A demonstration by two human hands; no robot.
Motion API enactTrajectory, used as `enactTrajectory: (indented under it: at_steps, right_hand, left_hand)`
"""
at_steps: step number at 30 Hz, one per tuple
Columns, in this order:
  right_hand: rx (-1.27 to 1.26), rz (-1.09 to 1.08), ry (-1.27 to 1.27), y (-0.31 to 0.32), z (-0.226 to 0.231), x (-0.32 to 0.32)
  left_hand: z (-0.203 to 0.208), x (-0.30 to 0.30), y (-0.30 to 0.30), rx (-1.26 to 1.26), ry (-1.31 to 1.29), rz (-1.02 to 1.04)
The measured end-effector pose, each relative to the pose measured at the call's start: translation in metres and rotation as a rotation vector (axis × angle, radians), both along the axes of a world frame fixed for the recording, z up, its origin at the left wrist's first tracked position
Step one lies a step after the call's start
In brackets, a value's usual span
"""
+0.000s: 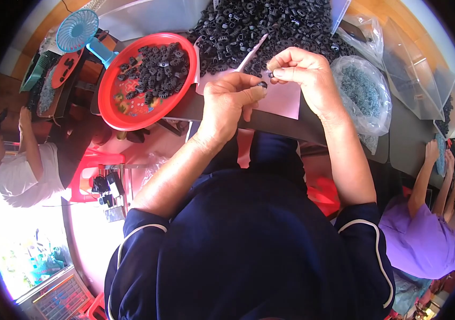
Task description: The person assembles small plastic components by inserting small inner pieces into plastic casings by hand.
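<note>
Nearest us is the wearer's own navy shirt [243, 245], filling the lower middle of the view, and beyond it both bare hands meet over a pale pink sheet [285, 104] at the table's edge. We see the left hand [226, 104] with thumb and forefinger clamped on a small black part [262, 85], which sits at the fingertips, just short of the right hand [305, 72]. That hand's thumb and forefinger are pinched together on a tiny piece [271, 75] (too small for us to make out its shape). We judge the black part to be light, stiff moulded plastic, not easily broken but smooth enough to slip or spin, so we would hold it by its outer sides between thumb pad and forefinger, keeping its upper face free. The tiny piece likely weighs almost nothing and drops easily; we would take it by its edges. Behind the hands lies a heap of black parts [275, 29] with a white stick [252, 53] at its near side; to the left is a red tray [123, 126] of similar parts, and to the right an open clear bag [372, 125] of blue-grey bits [360, 88].
</note>
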State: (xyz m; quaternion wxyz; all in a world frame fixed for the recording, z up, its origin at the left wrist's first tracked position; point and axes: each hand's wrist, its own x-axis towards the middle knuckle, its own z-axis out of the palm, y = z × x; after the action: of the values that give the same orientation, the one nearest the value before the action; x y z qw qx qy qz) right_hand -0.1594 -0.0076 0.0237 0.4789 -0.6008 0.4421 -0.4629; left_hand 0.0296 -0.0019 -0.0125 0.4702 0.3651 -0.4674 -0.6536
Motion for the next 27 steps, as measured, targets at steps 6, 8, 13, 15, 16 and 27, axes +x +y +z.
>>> enactTrajectory:
  at_steps: [6,8,13,15,16,27]
  right_hand:
    - [0.013,0.068,0.089,0.004,0.005,0.002]
    - [0.01,0.09,0.106,0.004,0.007,0.003]
    - [0.019,0.152,0.126,0.004,0.005,0.009]
    - [-0.084,0.089,0.157,0.005,0.0,0.013]
    - [-0.083,0.091,0.158,0.006,0.0,0.014]
    - [-0.493,-0.119,0.513,0.026,-0.002,0.028]
  left_hand:
    - [-0.001,0.003,0.0,-0.031,-0.01,-0.042]
    - [0.0,0.004,0.001,-0.03,-0.025,-0.046]
    - [-0.005,0.005,0.001,-0.041,-0.022,-0.058]
    - [-0.006,0.004,0.002,-0.049,-0.035,-0.047]
    - [-0.005,0.003,0.003,-0.048,-0.034,-0.045]
    - [-0.002,-0.002,0.006,-0.055,-0.134,0.037]
